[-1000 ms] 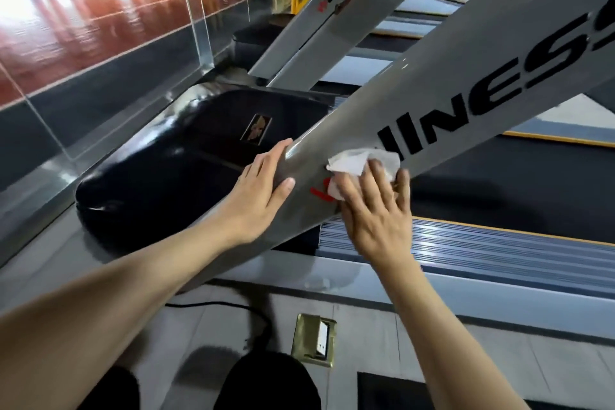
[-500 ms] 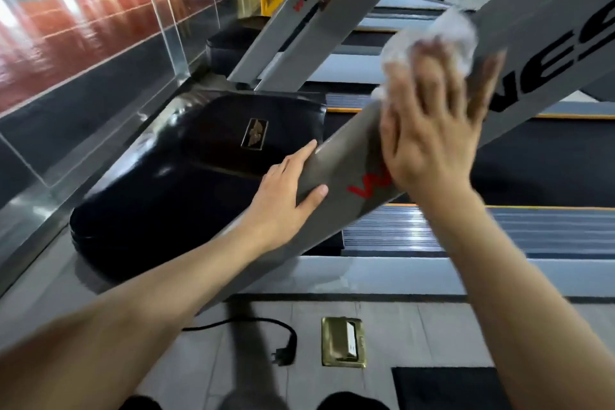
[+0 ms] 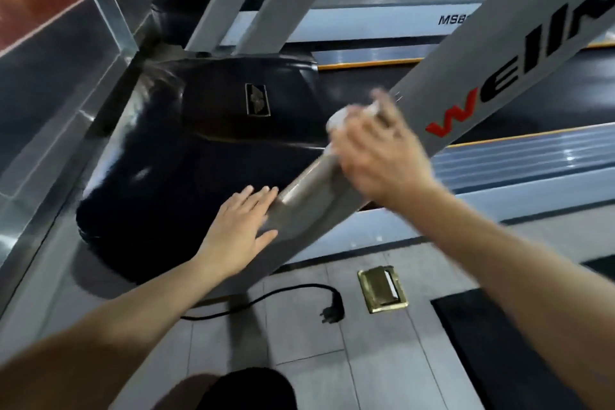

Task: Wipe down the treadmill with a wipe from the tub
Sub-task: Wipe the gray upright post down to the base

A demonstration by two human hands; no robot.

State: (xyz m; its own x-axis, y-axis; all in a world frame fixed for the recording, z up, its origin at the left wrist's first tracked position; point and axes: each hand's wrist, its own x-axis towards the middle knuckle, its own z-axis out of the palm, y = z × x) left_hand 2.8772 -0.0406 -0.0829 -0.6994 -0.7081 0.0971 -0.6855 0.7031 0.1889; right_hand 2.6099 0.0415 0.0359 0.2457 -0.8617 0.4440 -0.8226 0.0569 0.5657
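- near bottom: something dark (image 3: 246, 389) at the frame edge, can't tell what it is, sitting over grey floor tiles (image 3: 299, 336)
- black mat (image 3: 506, 353) on the floor, near right
- loose black plug (image 3: 331, 311) with its cord lying on the tiles, just left of a brass floor socket (image 3: 382, 289)
- left hand (image 3: 238, 236) is flat, fingers straight and slightly spread, resting on the low end of the grey post (image 3: 472, 76), not gripping anything
- right hand (image 3: 379, 156) is a bit further up the same post, pretty motion-blurred, pressing the wipe (image 3: 339, 118) onto it. Only a white bit of the wipe sticks out past the fingertips, and whether the fingers curl round it or just lie flat, can't tell
- red and black lettering on the post just up-right of that hand
- black motor cover (image 3: 213, 143) behind the post, left side
- belt (image 3: 549, 93) off to the right
- far: another treadmill (image 3: 382, 23) with its own grey posts, glass wall (image 3: 66, 27) far left
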